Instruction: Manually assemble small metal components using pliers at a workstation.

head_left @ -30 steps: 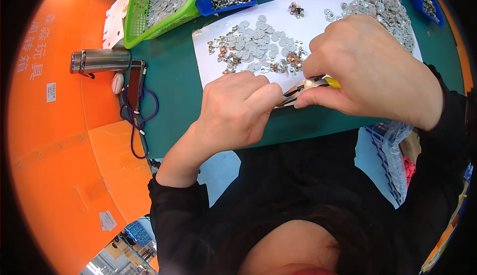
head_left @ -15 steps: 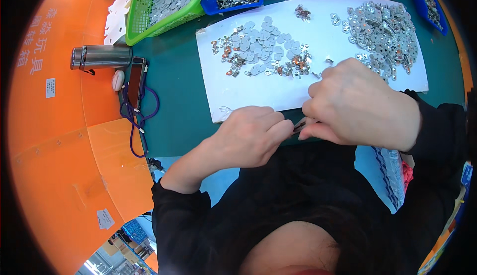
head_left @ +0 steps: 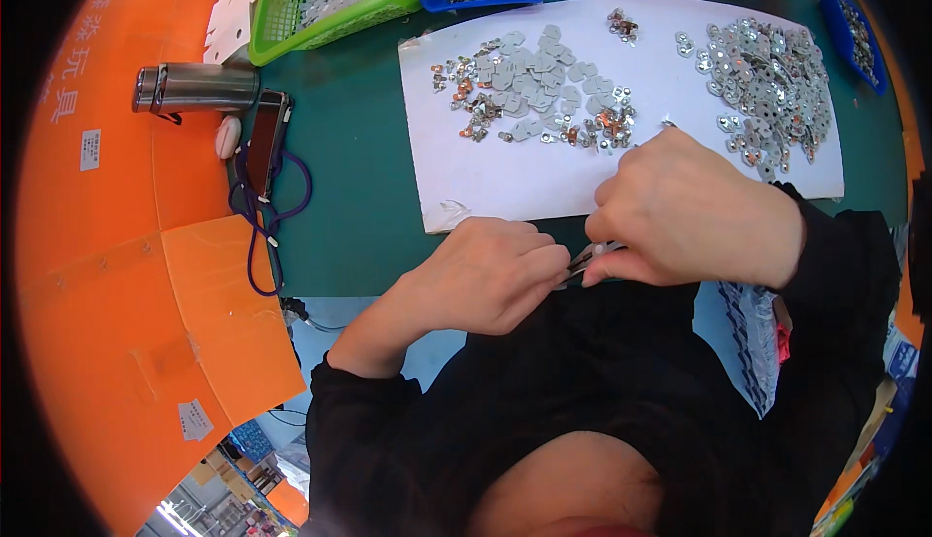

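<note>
So the left hand (head_left: 495,275) is palm-down-ish, knuckles up, fingers curled in with the index bent toward 3 o'clock, tips mostly tucked out of sight. Left forearm (head_left: 381,328) angles up toward 2. Right hand (head_left: 675,212) sits between 2 and 3 o'clock of the left, back of the hand up, fingers folded tight, thumb stretched toward 9. The right wrist (head_left: 786,238) lies around 4 o'clock from its knuckles. Hands nearly meet, small gap between.
</note>
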The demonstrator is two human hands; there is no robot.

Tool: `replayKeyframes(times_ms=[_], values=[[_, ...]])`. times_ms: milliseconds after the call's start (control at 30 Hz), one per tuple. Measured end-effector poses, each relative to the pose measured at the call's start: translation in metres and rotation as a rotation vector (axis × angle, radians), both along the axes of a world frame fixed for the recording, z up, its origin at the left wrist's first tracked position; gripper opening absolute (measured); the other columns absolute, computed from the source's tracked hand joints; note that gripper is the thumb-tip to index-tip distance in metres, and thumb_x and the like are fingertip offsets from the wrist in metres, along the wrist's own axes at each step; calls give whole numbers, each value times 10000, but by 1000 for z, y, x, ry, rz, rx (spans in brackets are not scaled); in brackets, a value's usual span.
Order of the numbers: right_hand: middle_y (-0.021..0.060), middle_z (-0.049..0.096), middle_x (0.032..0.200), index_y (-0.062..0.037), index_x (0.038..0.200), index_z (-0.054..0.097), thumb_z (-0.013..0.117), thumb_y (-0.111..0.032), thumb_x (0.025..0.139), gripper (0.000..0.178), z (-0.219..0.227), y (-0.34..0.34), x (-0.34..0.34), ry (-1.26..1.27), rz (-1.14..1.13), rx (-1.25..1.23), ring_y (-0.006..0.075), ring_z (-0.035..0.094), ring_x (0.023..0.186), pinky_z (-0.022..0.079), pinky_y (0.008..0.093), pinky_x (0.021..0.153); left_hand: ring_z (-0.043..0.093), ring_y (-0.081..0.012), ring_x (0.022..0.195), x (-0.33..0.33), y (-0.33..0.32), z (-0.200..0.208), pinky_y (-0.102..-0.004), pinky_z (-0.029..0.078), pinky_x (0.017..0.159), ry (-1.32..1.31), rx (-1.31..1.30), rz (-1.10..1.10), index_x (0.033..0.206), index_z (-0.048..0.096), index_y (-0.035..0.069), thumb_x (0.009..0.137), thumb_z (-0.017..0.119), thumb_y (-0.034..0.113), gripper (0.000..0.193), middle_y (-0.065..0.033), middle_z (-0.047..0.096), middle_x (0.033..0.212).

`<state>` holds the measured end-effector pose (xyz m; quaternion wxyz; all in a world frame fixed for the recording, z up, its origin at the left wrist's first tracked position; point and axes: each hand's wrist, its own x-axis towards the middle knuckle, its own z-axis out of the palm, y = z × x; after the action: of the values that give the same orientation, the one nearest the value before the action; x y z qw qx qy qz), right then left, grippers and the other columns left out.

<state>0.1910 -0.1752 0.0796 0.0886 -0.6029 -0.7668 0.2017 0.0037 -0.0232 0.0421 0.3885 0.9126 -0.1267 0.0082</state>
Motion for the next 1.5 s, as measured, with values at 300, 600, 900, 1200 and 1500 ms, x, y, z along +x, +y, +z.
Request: replayKeyframes(times_ms=[300,600,900,1200,1500], values=[[45,607,817,-104,869,673,785,-303,735,266,-15,17,2,21,-169,231,261,601,834,459,382,734,602,-196,597,-40,48,-11,-292,461,548,15,-323,554,840,593,28,949,627,130,153,-72,653,739],[38,563,872,-110,928,679,777,-69,648,300,-52,54,-13,-79,-416,564,239,552,877,422,363,753,608,-147,631,-35,55,-24,-248,463,577,-164,-1207,787,946,603,14,1019,574,166,171,-90,661,748],[70,569,760,-30,962,710,718,46,712,261,-33,28,-22,407,-660,524,210,536,715,418,315,638,684,-153,744,-26,30,-29,-252,528,670,-71,-1058,807,982,660,-40,930,662,24,83,-116,713,830],[57,568,741,-66,931,729,761,17,666,279,-33,29,-41,534,-572,569,214,540,712,421,298,626,682,-156,761,-10,13,-22,-253,526,683,-298,-502,657,977,735,-4,816,720,-78,178,-95,727,883],[6,494,749,-125,864,744,786,-74,524,346,-40,18,-38,88,-429,997,226,504,720,384,347,608,682,-217,857,-6,10,-9,-305,532,751,-363,-387,574,980,738,30,743,755,-69,257,-90,724,902]])
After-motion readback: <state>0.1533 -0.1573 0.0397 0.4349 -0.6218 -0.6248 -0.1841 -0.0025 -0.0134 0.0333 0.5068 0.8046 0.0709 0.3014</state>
